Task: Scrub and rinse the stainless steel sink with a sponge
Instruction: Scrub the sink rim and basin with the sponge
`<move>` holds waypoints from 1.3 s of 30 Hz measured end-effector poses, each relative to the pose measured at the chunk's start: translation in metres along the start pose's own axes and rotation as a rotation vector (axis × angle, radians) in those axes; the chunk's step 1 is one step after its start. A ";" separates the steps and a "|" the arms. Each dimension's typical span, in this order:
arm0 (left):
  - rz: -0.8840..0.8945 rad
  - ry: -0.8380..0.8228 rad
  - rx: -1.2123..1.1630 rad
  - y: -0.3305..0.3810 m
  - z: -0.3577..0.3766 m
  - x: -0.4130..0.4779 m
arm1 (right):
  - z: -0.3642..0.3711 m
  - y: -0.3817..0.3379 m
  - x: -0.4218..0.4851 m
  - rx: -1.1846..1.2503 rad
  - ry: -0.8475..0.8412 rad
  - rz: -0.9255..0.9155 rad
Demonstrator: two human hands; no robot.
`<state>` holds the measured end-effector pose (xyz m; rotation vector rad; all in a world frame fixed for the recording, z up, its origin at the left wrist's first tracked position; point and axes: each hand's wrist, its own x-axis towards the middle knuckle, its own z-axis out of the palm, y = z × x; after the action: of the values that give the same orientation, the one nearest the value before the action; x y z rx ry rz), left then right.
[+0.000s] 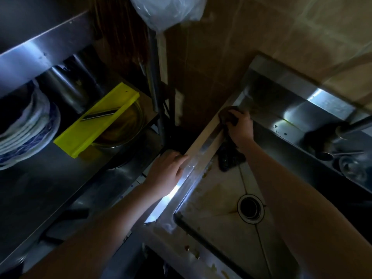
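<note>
The stainless steel sink (203,146) runs diagonally across the right half, its basin floor soiled with yellowish bits around the round drain (250,209). My right hand (240,126) presses a dark sponge (228,115) against the sink's left rim near the far corner. A dark wet cloth or scrubber (229,158) hangs below that hand inside the basin. My left hand (168,172) lies flat on the outer edge of the same rim, fingers spread, holding nothing.
Left of the sink stands a metal rack with a yellow slicer (96,121) lying across a steel bowl (124,127), and stacked plates (26,127). Small dishes and utensils (350,162) lie by the faucet (354,125) on the right ledge. A plastic bag (167,11) hangs above.
</note>
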<state>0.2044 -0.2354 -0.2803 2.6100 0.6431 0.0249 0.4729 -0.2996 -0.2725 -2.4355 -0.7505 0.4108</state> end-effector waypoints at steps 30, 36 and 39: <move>-0.091 -0.103 0.066 0.032 -0.009 0.090 | -0.016 0.015 0.050 0.041 0.015 0.018; -0.083 -0.084 0.058 0.032 -0.013 0.091 | -0.008 0.006 0.031 -0.007 0.034 -0.029; -0.075 -0.080 0.038 0.032 -0.013 0.093 | -0.003 0.007 0.021 -0.021 0.025 -0.072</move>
<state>0.2996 -0.2135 -0.2634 2.6066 0.7181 -0.1154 0.4937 -0.2932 -0.2765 -2.4201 -0.8329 0.3458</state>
